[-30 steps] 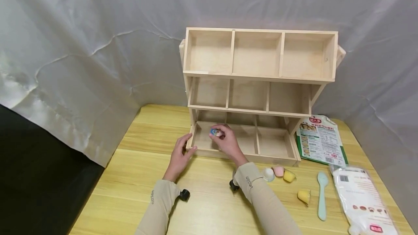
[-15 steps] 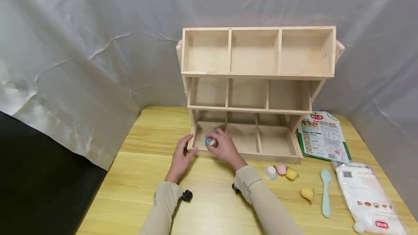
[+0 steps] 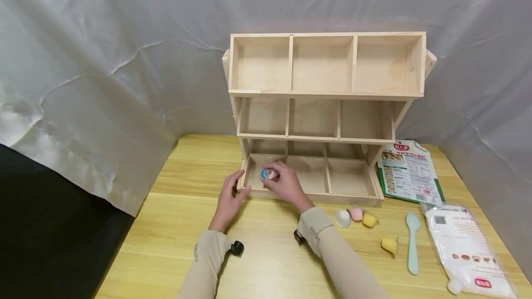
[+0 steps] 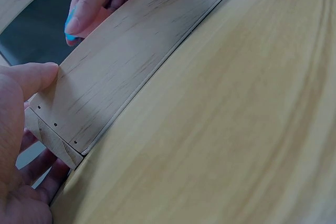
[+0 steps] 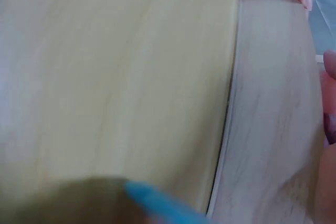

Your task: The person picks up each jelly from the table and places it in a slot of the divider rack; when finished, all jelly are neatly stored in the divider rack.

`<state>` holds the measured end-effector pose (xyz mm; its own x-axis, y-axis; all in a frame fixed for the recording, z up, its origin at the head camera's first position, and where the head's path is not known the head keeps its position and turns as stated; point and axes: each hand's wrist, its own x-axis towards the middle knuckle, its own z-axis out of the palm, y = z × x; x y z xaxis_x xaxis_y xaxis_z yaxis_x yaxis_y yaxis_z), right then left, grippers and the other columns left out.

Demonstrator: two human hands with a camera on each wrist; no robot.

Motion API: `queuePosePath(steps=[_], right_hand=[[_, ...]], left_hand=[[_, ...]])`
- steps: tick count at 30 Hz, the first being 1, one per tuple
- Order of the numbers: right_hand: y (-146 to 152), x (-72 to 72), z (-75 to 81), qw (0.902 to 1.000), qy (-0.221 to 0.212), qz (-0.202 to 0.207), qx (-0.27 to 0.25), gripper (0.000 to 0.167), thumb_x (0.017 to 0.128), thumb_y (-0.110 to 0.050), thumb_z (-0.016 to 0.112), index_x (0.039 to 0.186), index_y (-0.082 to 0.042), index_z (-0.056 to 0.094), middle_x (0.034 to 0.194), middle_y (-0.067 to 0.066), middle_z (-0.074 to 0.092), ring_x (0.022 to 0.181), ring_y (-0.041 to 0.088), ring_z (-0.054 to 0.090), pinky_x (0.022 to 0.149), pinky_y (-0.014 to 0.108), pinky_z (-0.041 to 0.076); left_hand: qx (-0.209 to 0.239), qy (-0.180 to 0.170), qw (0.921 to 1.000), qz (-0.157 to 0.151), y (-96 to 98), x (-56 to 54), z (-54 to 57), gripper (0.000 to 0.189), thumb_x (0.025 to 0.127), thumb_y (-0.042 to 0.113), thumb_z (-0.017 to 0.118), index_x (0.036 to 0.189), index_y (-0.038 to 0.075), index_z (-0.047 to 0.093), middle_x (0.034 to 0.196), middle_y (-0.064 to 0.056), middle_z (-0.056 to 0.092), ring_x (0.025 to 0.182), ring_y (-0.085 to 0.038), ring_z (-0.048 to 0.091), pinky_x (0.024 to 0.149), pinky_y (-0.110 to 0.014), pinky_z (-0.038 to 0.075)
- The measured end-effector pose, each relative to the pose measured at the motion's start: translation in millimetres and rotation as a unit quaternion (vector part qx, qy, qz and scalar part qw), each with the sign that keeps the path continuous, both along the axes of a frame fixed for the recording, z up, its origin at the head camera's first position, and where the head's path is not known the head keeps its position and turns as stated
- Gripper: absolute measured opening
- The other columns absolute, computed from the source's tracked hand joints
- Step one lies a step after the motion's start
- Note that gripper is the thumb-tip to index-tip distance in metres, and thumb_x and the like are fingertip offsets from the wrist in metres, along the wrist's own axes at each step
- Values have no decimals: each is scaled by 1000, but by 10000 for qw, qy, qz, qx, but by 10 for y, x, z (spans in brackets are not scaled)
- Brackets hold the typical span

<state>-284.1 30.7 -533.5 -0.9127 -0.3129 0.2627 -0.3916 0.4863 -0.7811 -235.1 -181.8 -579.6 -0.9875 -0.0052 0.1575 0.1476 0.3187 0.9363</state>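
Note:
A three-tier wooden shelf [image 3: 326, 94] with divided compartments stands on the table. My right hand [image 3: 289, 186] pinches a small jelly cup [image 3: 266, 174] between thumb and fingers, over the bottom tier's left compartment. Its blue patterned lid faces left, and the pinkish body lies mostly behind the fingers. At the bottom tier's front left corner, my left hand [image 3: 227, 201] grips the wood. In the left wrist view its thumb [image 4: 42, 77] touches the top of the front board [image 4: 121, 66], while the fingers wrap around the end.
Right of the arms lie a white jelly cup [image 3: 342, 218], a pink one [image 3: 355, 213] and two yellow ones [image 3: 369, 219]. Farther right are a pale green spoon [image 3: 412, 243], a white plastic pouch [image 3: 465, 246] and a green-and-white packet [image 3: 411, 172]. Grey sheeting [image 3: 124, 82] surrounds the table.
The right hand has shifted slightly left with the jelly cup, dipped toward the compartment, then risen a little. Its grip on the cup stays. The left hand keeps to the corner.

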Motion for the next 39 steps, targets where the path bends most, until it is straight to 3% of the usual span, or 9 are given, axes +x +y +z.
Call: queuePosePath(steps=[6,16,26,33,39], right_hand=[[-49,-25,31,9998,88,-44,183,36,90,-18,83,123,-7,73,115,8,70,93,18,63,79,30,57],[-168,-105,67,9963,341,-1,792,34,90,-15,82,121,-7,73,113,9,70,95,22,63,81,35,57],[-353,-193,68,9964,63,45,842,38,90,-15,82,126,-8,72,128,12,69,108,30,67,93,43,58],[-417,-229,3,9941,-52,23,1084,38,91,-19,82,126,-10,71,128,12,69,105,28,69,92,42,58],[-428,-255,16,9949,-171,-17,989,38,90,-18,82,125,-8,71,125,13,69,105,29,69,93,42,58]], left_hand=[[-28,122,9999,-13,-4,-11,-7,59,100,29,70,155,21,48,159,-7,41,142,-33,46,116,-53,42],[23,73,10000,-24,-23,-20,-2,58,100,33,70,154,25,48,158,-3,42,142,-30,46,114,-51,42],[80,171,9998,-28,-6,7,-6,57,100,26,70,153,20,50,156,-7,44,133,-31,51,106,-50,45],[62,113,9999,-28,-2,9,-37,57,100,30,70,153,24,50,156,-5,44,138,-30,49,112,-52,43],[-37,188,9998,-42,-19,-13,-34,59,100,32,70,154,21,48,158,-5,42,140,-32,47,115,-54,42]])
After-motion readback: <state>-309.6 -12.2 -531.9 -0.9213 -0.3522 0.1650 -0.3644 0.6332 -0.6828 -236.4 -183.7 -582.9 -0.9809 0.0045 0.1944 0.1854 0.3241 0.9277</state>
